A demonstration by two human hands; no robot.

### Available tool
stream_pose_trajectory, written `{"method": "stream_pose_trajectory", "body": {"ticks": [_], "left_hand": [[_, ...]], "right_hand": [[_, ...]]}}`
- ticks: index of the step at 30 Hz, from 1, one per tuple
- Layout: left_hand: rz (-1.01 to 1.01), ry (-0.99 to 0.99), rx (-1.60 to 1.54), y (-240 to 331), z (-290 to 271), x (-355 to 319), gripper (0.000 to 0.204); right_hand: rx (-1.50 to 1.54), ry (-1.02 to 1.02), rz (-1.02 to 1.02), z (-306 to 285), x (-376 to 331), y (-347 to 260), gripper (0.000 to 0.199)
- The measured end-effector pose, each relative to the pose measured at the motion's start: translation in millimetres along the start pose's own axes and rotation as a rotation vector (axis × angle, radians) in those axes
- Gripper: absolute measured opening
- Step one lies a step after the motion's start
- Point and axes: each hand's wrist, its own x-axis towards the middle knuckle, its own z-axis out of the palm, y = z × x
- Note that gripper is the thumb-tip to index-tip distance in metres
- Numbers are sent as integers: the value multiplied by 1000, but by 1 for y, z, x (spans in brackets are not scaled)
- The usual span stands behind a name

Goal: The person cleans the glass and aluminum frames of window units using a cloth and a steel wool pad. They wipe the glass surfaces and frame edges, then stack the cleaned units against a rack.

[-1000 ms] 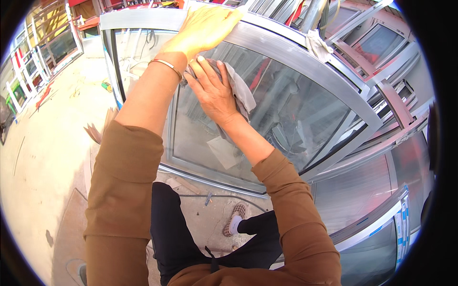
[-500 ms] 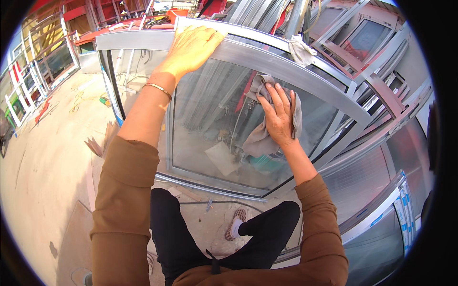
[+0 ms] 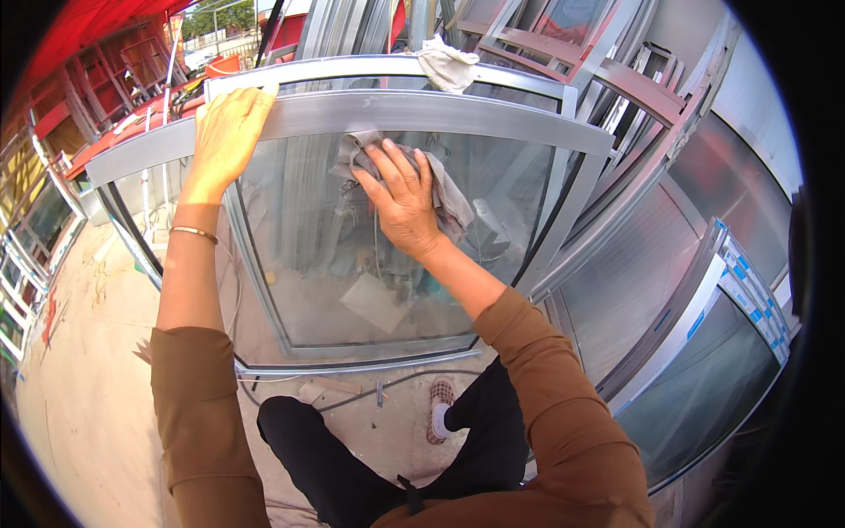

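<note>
While pressed on glass [image 3: 352, 273], rag [image 3: 449, 198] lies under fingers [image 3: 387, 180] (right hand).

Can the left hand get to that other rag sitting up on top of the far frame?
Probably yes. The left hand grips the frame's top rail, and the spare rag lies uncovered on the frame just behind, up and to its right, with nothing between them.

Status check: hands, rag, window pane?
Left hand flat on the grey aluminium window frame, gripping its top rail. Right hand pressing grey cloth rag against the glass pane. Nothing blocking the pane.
</note>
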Motion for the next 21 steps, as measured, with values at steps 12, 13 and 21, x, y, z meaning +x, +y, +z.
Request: {"method": "stream_pose_trajectory", "body": {"ticks": [12,13,21], "left_hand": [[-31,43,-91,-16,-1,-1,60],[-9,65,-94,-17,0,0,61],[7,73,-58,-25,13,8,60]], "right_hand": [[295,-244,-644,91,4,-108,30],[274,-293,-678,80,-11,-91,32],[124,-319,-430,-73,-79,95,43]]}}
